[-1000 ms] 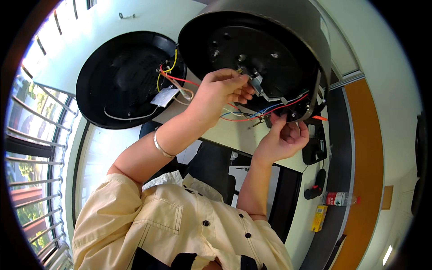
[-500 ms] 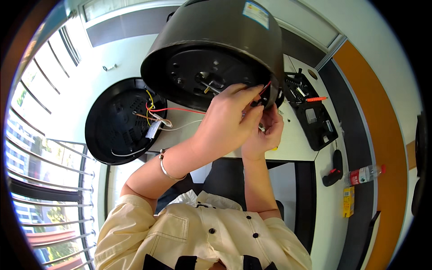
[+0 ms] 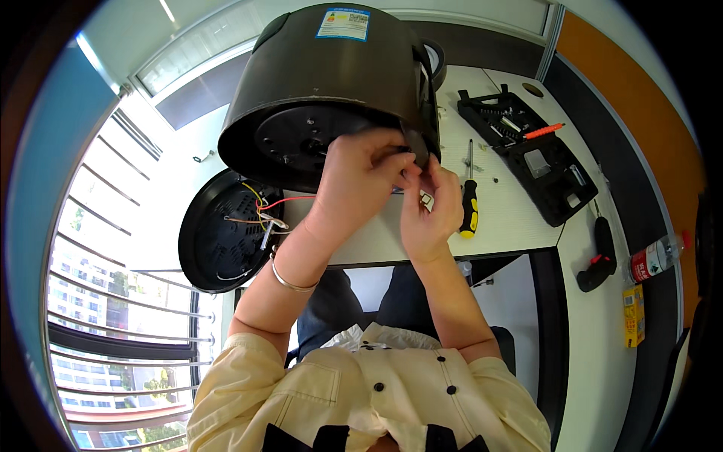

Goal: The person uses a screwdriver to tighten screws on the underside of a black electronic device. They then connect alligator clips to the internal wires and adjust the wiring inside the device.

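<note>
Both hands met at frame centre, left hand (image 3: 354, 184) and right hand (image 3: 429, 203) fingers pinched shut on a small part at the cooker body's (image 3: 331, 83) lower rim, tipped on the tabletop (image 3: 512, 218) just above.

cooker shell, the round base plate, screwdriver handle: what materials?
Shell: dark, smooth, soft sheen; looks like painted metal, could be plastic. Base plate: matte black, moulded ribs and slots, likely plastic. Screwdriver handle: yellow and black, probably plastic with a rubbery part. Both hands, left and right, rest at the shell's lower edge.
</note>
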Action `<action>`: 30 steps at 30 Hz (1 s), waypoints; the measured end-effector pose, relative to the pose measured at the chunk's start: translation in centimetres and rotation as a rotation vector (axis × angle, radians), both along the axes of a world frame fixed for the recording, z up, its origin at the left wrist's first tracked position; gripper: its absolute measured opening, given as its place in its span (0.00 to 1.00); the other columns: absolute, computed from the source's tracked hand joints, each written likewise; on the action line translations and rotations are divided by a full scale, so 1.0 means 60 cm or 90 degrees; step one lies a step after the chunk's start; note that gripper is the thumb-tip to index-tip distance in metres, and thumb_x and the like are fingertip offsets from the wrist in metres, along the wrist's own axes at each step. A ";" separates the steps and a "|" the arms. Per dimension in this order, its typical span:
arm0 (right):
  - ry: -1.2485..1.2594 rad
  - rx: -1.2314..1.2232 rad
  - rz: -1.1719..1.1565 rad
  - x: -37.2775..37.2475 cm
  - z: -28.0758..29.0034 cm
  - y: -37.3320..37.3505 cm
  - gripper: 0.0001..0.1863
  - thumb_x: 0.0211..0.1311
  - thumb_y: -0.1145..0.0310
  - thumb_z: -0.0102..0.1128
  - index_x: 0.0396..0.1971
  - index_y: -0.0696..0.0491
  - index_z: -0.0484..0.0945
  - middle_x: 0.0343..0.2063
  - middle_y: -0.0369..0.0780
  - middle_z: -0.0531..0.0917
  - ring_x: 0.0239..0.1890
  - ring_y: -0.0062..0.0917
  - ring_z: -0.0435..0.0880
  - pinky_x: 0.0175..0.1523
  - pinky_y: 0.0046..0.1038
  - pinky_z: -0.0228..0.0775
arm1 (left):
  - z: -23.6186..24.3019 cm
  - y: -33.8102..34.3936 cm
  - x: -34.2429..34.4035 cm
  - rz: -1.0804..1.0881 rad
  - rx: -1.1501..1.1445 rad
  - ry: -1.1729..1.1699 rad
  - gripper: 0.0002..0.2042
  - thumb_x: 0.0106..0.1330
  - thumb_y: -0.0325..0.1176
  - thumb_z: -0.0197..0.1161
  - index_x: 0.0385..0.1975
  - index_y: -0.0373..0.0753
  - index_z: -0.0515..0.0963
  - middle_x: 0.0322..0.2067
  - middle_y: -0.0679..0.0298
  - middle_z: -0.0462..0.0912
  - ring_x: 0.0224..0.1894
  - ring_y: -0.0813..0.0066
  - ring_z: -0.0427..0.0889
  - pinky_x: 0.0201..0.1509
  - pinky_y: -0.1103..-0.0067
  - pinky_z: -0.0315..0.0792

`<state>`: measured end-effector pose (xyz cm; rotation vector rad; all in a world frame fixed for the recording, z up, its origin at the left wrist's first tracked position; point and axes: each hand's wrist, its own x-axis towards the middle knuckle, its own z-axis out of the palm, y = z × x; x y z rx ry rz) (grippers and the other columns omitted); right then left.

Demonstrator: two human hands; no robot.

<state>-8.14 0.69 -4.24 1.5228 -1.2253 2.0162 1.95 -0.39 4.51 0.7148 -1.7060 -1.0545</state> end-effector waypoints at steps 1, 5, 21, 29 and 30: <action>-0.002 -0.001 0.000 -0.001 -0.001 0.001 0.14 0.51 0.81 0.60 0.39 0.65 0.73 0.27 0.43 0.77 0.25 0.26 0.80 0.32 0.21 0.74 | 0.001 0.003 -0.003 -0.007 0.017 0.016 0.05 0.55 0.21 0.58 0.30 0.25 0.75 0.19 0.58 0.80 0.22 0.81 0.78 0.26 0.87 0.72; 0.001 -0.015 -0.002 -0.002 -0.001 -0.002 0.14 0.51 0.81 0.61 0.39 0.65 0.73 0.26 0.42 0.77 0.24 0.25 0.79 0.30 0.21 0.72 | 0.013 0.008 -0.008 0.003 0.055 0.000 0.05 0.56 0.21 0.59 0.29 0.25 0.76 0.24 0.59 0.80 0.26 0.79 0.79 0.28 0.85 0.74; -0.011 -0.014 -0.037 -0.041 0.023 0.025 0.21 0.49 0.79 0.59 0.46 0.63 0.70 0.40 0.49 0.75 0.40 0.38 0.76 0.45 0.32 0.68 | -0.016 -0.005 -0.047 0.220 -0.195 0.015 0.03 0.53 0.21 0.60 0.24 0.27 0.75 0.20 0.60 0.77 0.19 0.80 0.77 0.22 0.85 0.67; 0.003 0.066 0.156 -0.054 0.018 0.012 0.25 0.54 0.75 0.55 0.54 0.64 0.63 0.53 0.55 0.68 0.53 0.46 0.70 0.56 0.35 0.61 | -0.024 0.017 -0.055 0.274 -0.234 0.076 0.02 0.57 0.19 0.57 0.28 0.28 0.74 0.24 0.62 0.76 0.23 0.81 0.76 0.26 0.86 0.69; -0.003 0.070 0.176 -0.053 0.015 0.011 0.26 0.55 0.75 0.55 0.54 0.64 0.63 0.53 0.55 0.68 0.53 0.46 0.70 0.56 0.35 0.62 | -0.027 0.021 -0.059 0.286 -0.218 0.094 0.02 0.58 0.19 0.57 0.29 0.28 0.74 0.23 0.63 0.76 0.23 0.81 0.75 0.27 0.87 0.69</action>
